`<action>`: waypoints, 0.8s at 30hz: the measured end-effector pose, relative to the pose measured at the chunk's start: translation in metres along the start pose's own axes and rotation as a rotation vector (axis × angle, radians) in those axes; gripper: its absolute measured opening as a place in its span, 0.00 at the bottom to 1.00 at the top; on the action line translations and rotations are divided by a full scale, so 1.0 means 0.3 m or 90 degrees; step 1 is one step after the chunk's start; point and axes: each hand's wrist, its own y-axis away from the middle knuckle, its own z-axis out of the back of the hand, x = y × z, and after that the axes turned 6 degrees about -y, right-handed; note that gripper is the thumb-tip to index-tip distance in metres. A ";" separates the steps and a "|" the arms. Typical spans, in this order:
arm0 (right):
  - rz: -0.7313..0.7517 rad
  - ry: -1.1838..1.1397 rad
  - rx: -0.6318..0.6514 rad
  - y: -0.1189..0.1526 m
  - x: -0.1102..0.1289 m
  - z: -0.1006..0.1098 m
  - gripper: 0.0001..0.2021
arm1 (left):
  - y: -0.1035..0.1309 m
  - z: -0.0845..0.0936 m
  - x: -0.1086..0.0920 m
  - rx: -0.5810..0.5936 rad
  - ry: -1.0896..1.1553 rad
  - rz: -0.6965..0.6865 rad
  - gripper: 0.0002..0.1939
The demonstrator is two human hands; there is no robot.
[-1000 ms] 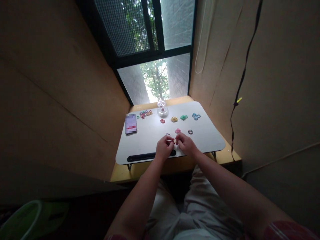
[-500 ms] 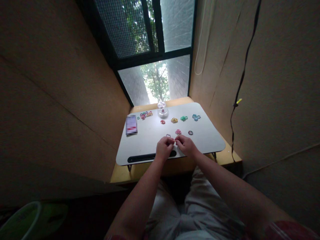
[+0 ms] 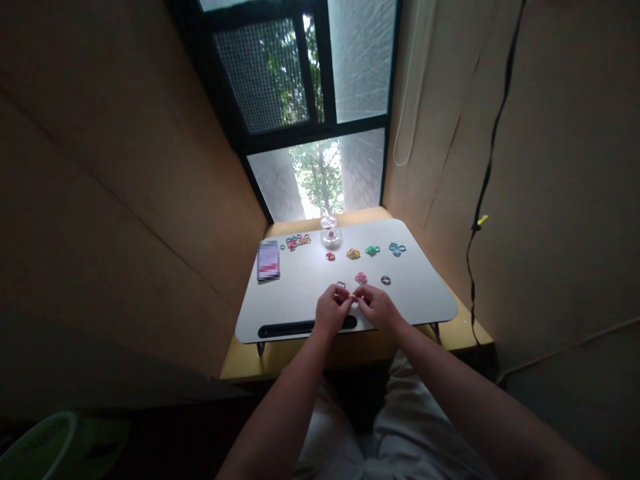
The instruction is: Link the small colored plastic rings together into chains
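Note:
My left hand [image 3: 334,310] and my right hand [image 3: 377,307] meet fingertip to fingertip over the front of a white lap table [image 3: 295,293]. Both pinch a small yellowish band [image 3: 353,296], mostly hidden by the fingers; it looks like a hair tie. Just beyond them lie a pale band [image 3: 341,285], a pink heap of bands [image 3: 361,278] and a dark band [image 3: 385,280]. Farther back sit red bands [image 3: 331,256], yellow bands [image 3: 353,254], green bands [image 3: 373,251] and blue bands [image 3: 397,249], each colour in its own little heap.
A mixed heap of bands [image 3: 298,241] lies at the back left, near a phone-like flat object [image 3: 269,260] with a blurred face. A clear round container [image 3: 331,237] stands at the back. A black slot [image 3: 287,329] runs along the front edge. A cable [image 3: 493,143] hangs at right.
The whole view has shifted, so the table appears slightly lower in the picture. Both hands keep their pinch on the small band, and the heaps lie as before.

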 end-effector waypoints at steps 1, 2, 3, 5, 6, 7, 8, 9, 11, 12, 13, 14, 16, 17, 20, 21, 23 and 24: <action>-0.005 -0.001 -0.001 0.000 -0.001 -0.001 0.05 | 0.000 -0.001 0.001 -0.004 -0.003 -0.004 0.09; -0.008 0.002 -0.002 0.000 -0.001 -0.003 0.05 | 0.001 -0.001 0.003 -0.009 -0.012 -0.008 0.09; -0.008 0.005 -0.006 0.000 -0.002 -0.004 0.05 | 0.001 -0.002 0.004 -0.005 -0.020 -0.012 0.09; -0.011 0.010 -0.010 0.001 -0.005 -0.007 0.04 | 0.001 -0.002 0.006 -0.006 -0.032 -0.019 0.09; -0.013 0.017 -0.016 0.002 -0.006 -0.009 0.04 | 0.001 -0.003 0.006 -0.014 -0.036 -0.025 0.09; -0.015 0.022 -0.016 0.003 -0.007 -0.011 0.04 | 0.002 -0.003 0.005 -0.018 -0.032 -0.034 0.08; -0.013 0.025 -0.016 0.004 -0.008 -0.012 0.04 | 0.002 -0.004 0.004 -0.012 -0.018 -0.041 0.08; -0.013 0.030 -0.014 0.004 -0.009 -0.014 0.04 | 0.003 -0.004 0.003 -0.005 -0.007 -0.042 0.07; -0.014 0.036 -0.015 0.005 -0.010 -0.016 0.04 | 0.004 -0.005 0.002 0.001 -0.015 -0.045 0.06; -0.018 0.036 -0.014 0.005 -0.011 -0.018 0.04 | 0.004 -0.006 0.002 0.005 -0.029 -0.048 0.05; -0.020 0.036 -0.011 0.004 -0.012 -0.019 0.04 | 0.004 -0.006 0.001 0.008 -0.043 -0.050 0.04; -0.018 0.037 -0.013 0.003 -0.012 -0.020 0.04 | 0.005 -0.006 0.001 0.005 -0.059 -0.048 0.03; -0.017 0.036 -0.017 0.001 -0.014 -0.022 0.04 | 0.006 -0.004 -0.002 0.004 -0.095 -0.052 0.02; -0.020 0.034 -0.016 0.001 -0.015 -0.023 0.03 | 0.007 -0.003 -0.005 0.007 -0.108 -0.057 0.01; -0.030 0.028 -0.018 -0.001 -0.022 -0.029 0.03 | 0.013 0.001 -0.015 0.027 -0.128 -0.074 0.01; -0.028 0.026 -0.019 -0.001 -0.026 -0.032 0.03 | 0.016 0.001 -0.018 0.033 -0.127 -0.078 0.01; -0.031 0.016 -0.019 -0.001 -0.041 -0.039 0.03 | 0.019 0.000 -0.020 0.041 -0.114 -0.074 0.01; -0.033 0.011 -0.023 -0.002 -0.051 -0.043 0.03 | 0.019 -0.002 -0.018 0.042 -0.108 -0.068 0.02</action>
